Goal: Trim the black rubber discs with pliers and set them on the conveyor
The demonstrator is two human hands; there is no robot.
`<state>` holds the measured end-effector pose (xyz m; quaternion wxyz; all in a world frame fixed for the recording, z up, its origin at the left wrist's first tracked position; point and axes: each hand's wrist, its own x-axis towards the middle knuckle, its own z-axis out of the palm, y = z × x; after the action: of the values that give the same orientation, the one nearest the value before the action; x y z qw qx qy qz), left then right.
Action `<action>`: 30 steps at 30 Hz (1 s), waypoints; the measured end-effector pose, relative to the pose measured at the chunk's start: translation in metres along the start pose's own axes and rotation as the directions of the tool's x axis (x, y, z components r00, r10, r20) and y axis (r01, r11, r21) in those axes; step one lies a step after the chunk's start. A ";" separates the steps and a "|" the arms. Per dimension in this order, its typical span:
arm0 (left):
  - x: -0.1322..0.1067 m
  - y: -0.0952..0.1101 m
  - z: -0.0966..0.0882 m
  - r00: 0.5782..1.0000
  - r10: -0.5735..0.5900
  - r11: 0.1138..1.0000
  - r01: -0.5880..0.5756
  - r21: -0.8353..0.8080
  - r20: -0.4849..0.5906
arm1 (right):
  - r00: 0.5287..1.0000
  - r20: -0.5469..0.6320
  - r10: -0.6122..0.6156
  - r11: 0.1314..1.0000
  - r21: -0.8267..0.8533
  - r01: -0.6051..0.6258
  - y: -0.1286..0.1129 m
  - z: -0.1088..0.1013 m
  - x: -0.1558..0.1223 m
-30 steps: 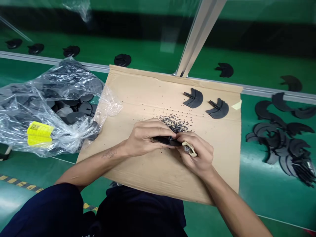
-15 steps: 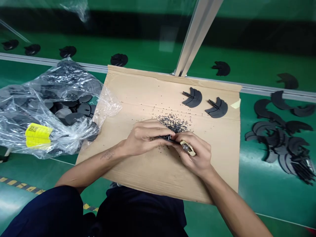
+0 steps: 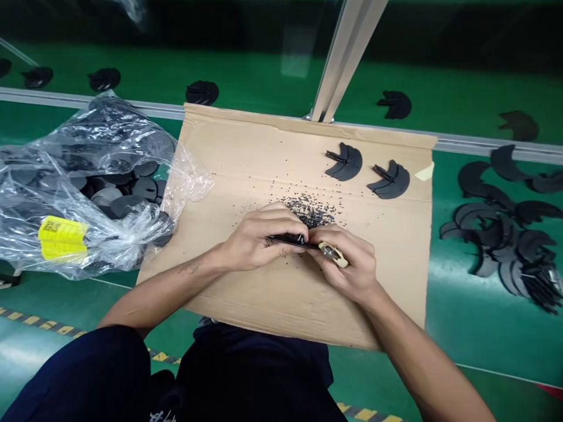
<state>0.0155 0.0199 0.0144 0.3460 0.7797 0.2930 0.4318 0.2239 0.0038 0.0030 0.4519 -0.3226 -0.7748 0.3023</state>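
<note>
My left hand [image 3: 259,237] is closed on a black plastic part [image 3: 288,239], thin and seen nearly edge-on, held above the cardboard. In my right hand [image 3: 349,258] is a hand tool with a cream and metal handle [image 3: 333,254], which looks like a utility knife. Its working end is hidden by my fingers, and my right fingertips meet the black part's right end. Under and beyond my hands lies a pile of small black plastic scraps [image 3: 313,215]. Further back rest two curved black parts with stems, one part [image 3: 345,161] left of the other [image 3: 390,180].
A cardboard sheet [image 3: 255,310] covers the middle of the green table. To its left lies a clear plastic bag [image 3: 127,146] of black discs with a yellow label. Several curved black parts [image 3: 505,234] are heaped at right. A metal frame post [image 3: 349,58] and glass panel stand behind.
The black part has tilted slightly in my hands and shows more of its long edge. Both hands stay at nearly the same place, while the camera view shifts a little.
</note>
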 end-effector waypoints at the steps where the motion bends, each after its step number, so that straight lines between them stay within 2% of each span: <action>1: -0.001 -0.001 0.001 1.000 -0.013 1.000 0.013 0.012 -0.015 | 1.000 -0.017 0.005 1.000 -0.010 -0.005 0.000 0.000 0.001; 5: -0.005 -0.005 0.008 0.997 -0.008 1.000 0.010 0.029 -0.080 | 0.998 -0.061 -0.014 0.999 -0.053 0.011 -0.001 -0.002 0.003; 8: -0.005 -0.006 0.006 0.998 -0.034 0.994 0.027 -0.109 -0.058 | 0.997 -0.067 -0.044 0.998 -0.048 0.040 -0.001 -0.005 0.002; 11: -0.004 -0.006 0.000 0.980 -0.198 0.927 0.198 -0.319 0.035 | 0.996 -0.072 -0.051 0.999 -0.019 0.049 -0.001 -0.007 0.001; 14: -0.003 -0.008 -0.004 0.944 -0.305 0.854 0.331 -0.402 0.128 | 0.996 -0.061 -0.060 0.998 -0.016 0.059 -0.001 -0.007 0.000; 16: -0.002 -0.010 -0.004 0.940 -0.301 0.833 0.342 -0.434 0.163 | 0.996 -0.057 -0.065 0.998 -0.012 0.064 -0.002 -0.007 0.000; 20: -0.002 -0.012 -0.001 0.957 -0.244 0.829 0.290 -0.477 0.158 | 0.997 -0.054 -0.063 0.998 -0.001 0.064 -0.005 -0.008 0.000; 30: -0.001 -0.005 -0.003 0.955 -0.182 0.877 0.265 -0.400 0.234 | 0.998 -0.042 -0.051 0.999 -0.009 0.051 -0.003 -0.009 -0.004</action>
<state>0.0120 0.0234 0.0112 0.5822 0.6831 0.2457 0.3662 0.2326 0.0001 0.0068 0.4746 -0.3108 -0.7742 0.2807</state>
